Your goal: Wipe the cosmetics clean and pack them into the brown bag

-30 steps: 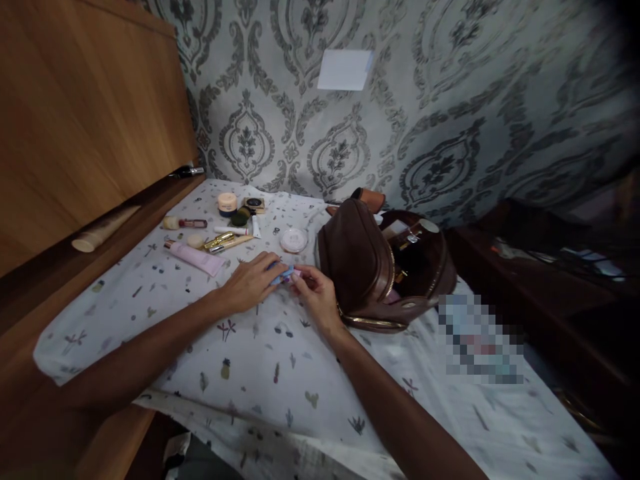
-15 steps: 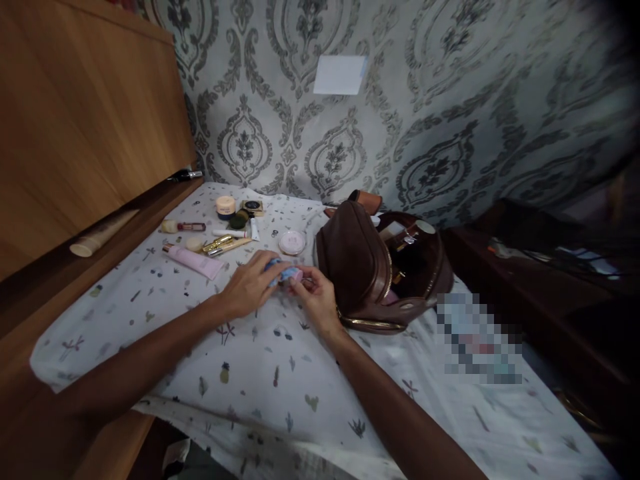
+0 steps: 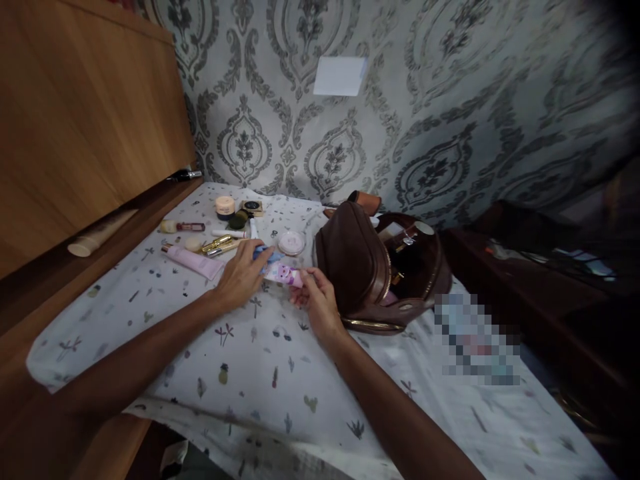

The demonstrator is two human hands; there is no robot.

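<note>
My left hand (image 3: 241,273) is closed on a small blue item (image 3: 262,253), partly hidden by its fingers. My right hand (image 3: 320,297) pinches the near end of a small pink-and-purple printed tube (image 3: 286,273), whose other end reaches to my left fingertips. Whether the tube and the blue item are joined I cannot tell. Just beyond them a round clear compact (image 3: 291,243) lies on the patterned white cloth (image 3: 250,373). Left of my left hand is a pale pink squeeze tube (image 3: 193,261), near gold lipstick-like tubes (image 3: 217,245).
A brown leather bag (image 3: 357,260) stands unzipped close to my right hand. Farther back sit a cream jar (image 3: 225,207), a dark compact (image 3: 251,208) and a lip gloss (image 3: 191,227). A wooden cabinet (image 3: 95,100) borders the left; a beige tube (image 3: 103,233) lies on its ledge.
My left hand has shifted left and slightly away from me. The pink-and-purple printed tube now shows between my hands, where mostly blue and a pinkish end showed before.
</note>
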